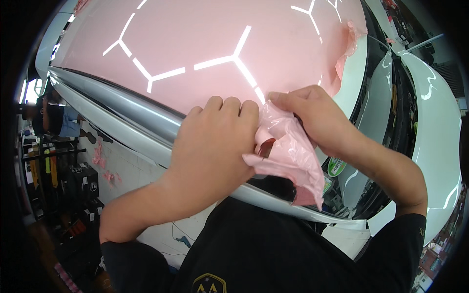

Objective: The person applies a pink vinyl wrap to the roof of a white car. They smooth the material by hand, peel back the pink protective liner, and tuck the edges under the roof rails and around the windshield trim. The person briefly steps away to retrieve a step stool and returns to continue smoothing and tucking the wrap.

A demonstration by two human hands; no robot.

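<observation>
Glossy pink film (195, 34) lies over the car roof and reflects the ceiling lights. At the roof's near right corner, a crumpled loose flap of this film (298, 154) hangs over the edge. My left hand (215, 141) is closed by the silver roof rail (117, 105), fingers curled, with the flap's left edge at its thumb side; its fingertips are hidden. My right hand (317, 112) pinches the flap's upper part between thumb and fingers. A small dark reddish patch shows in a fold between the hands.
Right of the roof are a dark window (366, 141) with a green sticker (336, 167) and a pale body panel (435, 107). Pink film scraps (100, 156) lie on the floor at left, near black boxes (85, 183) and another person (61, 115). A blue-green object (183, 241) lies below.
</observation>
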